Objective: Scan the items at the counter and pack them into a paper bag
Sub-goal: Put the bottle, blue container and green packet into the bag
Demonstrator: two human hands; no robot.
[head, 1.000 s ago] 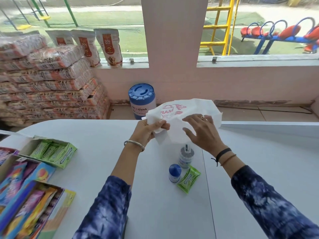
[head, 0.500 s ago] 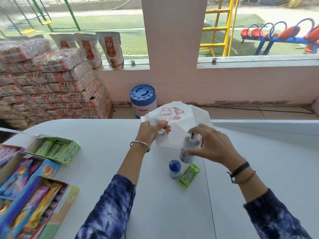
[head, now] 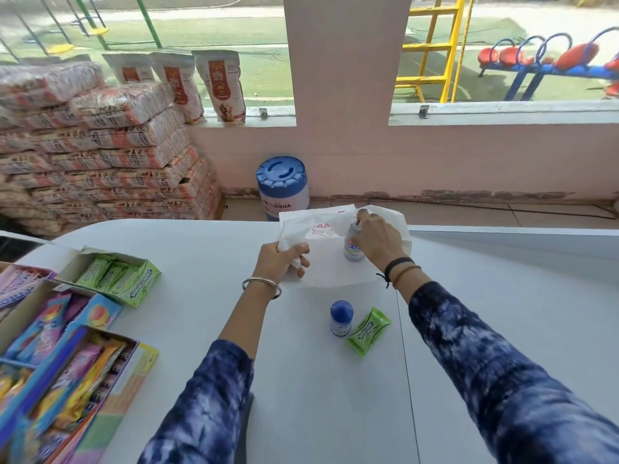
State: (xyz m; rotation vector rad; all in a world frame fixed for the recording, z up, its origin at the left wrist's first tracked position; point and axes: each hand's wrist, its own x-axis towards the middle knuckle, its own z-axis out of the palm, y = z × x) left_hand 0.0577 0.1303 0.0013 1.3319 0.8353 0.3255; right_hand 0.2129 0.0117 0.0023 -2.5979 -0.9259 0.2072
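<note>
A white paper bag (head: 330, 269) with red print lies on the white counter (head: 207, 256), its mouth facing the far side. My left hand (head: 283, 261) grips the bag's left edge. My right hand (head: 376, 239) holds a small clear spray bottle (head: 353, 242) upright at the bag's opening, over its right part. Nearer to me, a small bottle with a blue cap (head: 341, 318) stands on the counter. A green gum pack (head: 367, 330) lies right beside it, touching or nearly so.
An open box of green gum packs (head: 114, 279) and boxes of colourful candy (head: 50, 373) sit at the counter's left. Beyond the counter stand a blue-lidded tub (head: 282, 187) on the floor and stacked sacks (head: 100, 155) at the left.
My right hand picked the spray bottle up off the counter and carried it up to the bag's opening. My left hand kept its hold and lowered the bag flatter onto the counter.
</note>
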